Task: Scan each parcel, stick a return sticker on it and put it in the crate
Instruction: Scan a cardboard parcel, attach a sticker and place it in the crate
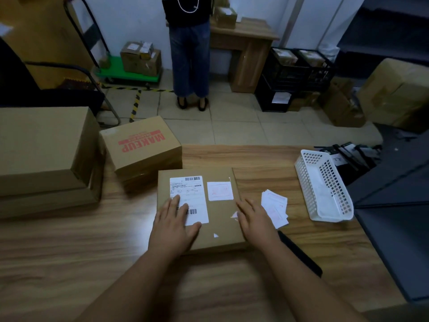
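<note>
Cardboard parcel (218, 219) flat – long axis pointing away, both hands on top

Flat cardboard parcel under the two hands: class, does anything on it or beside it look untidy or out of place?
Yes. The flat brown cardboard parcel carries small white paper scraps loose on its top, away from the square return sticker. Beside it, the white stickers lie fanned in a loose, uneven pile on the wooden table.

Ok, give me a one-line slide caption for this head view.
Both hands, left and right, rest flat on a labelled flat parcel bearing a return sticker, loose stickers beside it.
</note>
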Demonstrator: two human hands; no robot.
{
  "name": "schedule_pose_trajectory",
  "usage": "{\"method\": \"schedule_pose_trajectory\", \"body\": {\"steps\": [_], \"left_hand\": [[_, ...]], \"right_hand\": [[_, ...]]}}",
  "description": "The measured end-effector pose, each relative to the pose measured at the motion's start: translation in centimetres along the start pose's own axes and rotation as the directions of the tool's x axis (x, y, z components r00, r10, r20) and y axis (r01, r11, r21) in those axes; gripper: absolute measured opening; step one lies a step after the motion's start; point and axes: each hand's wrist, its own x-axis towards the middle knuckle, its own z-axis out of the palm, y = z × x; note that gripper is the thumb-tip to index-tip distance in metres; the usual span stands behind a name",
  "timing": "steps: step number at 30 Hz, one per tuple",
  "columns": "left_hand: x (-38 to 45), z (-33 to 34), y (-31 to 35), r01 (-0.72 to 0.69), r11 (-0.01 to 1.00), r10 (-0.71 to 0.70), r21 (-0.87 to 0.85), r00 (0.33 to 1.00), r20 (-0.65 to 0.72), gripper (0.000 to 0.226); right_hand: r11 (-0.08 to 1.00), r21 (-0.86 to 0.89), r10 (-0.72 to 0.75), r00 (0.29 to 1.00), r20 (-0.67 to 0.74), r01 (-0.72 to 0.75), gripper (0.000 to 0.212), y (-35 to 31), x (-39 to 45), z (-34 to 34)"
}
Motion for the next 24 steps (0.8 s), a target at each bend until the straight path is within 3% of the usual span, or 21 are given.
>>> {"method": "schedule_pose_trajectory", "body": {"steps": [3,5,8,10,12,19,22,24], "left_hand": [[-1.0,-0.7,-1.1,0.019,0.999,-0.019,0.05,1.0,-0.001,0.096],[-2.6,-1.1,-2.5,0.109,0.993,-0.107,0.044,0.994,-0.027,0.102],[-5.0,-0.8,-4.5,0.239,0.964,-0.231,-0.113,0.969,0.086,0.109],[-5.9,-0.9,-4.6,0.27,0.908,-0.21,-0.32,0.955,0.209,0.101],[-6.5,-1.3,-4.2,0.285,0.838,-0.195,-0.466,0.953,0.234,0.092],[-7.7,-7.0,-1.1,0.209,0.794,-0.224,-0.571,0.974,0.045,0.068],[-8.3,-10.7,1.1,0.191,0.775,-0.269,-0.603,0.962,-0.041,0.064],[-9.3,-13.4,2.8,0.152,0.764,-0.288,-0.626,0.95,-0.12,0.059]], "right_hand": [[0.965,0.168,0.201,0.979,0.005,-0.199,0.043,0.6,-0.7,-0.4],[0.93,0.26,0.254,0.966,0.049,-0.258,0.049,1.0,-1.4,-0.6],[0.897,0.375,0.164,0.965,0.203,-0.232,0.061,1.2,-2.6,-0.7],[0.871,0.431,0.097,0.942,0.32,-0.236,0.068,0.8,-3.5,-0.6],[0.85,0.467,0.056,0.924,0.378,-0.243,0.079,0.8,-4.1,-0.5],[0.836,0.542,-0.066,0.963,0.261,-0.09,0.081,0.0,-4.7,-5.4],[0.831,0.555,-0.179,0.961,0.21,0.034,0.072,-1.6,-4.1,-9.7],[0.822,0.557,-0.248,0.954,0.167,0.117,0.077,-3.0,-4.1,-12.5]]}}
